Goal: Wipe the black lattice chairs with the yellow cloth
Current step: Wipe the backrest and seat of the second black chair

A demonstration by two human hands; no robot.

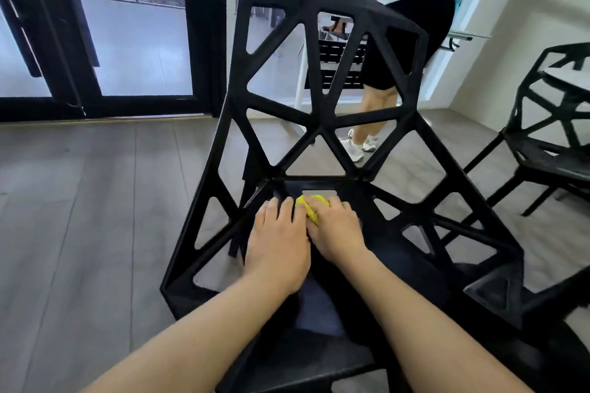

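Cloth point(309, 208) under gripping right hand point(335, 230) | left hand point(277, 242) flat on chair point(319, 124)

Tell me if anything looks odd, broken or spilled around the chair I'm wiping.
Nothing stands out. The black lattice chair looks intact, with no spill on its seat; the yellow cloth sits bunched under your right hand, left hand beside it.
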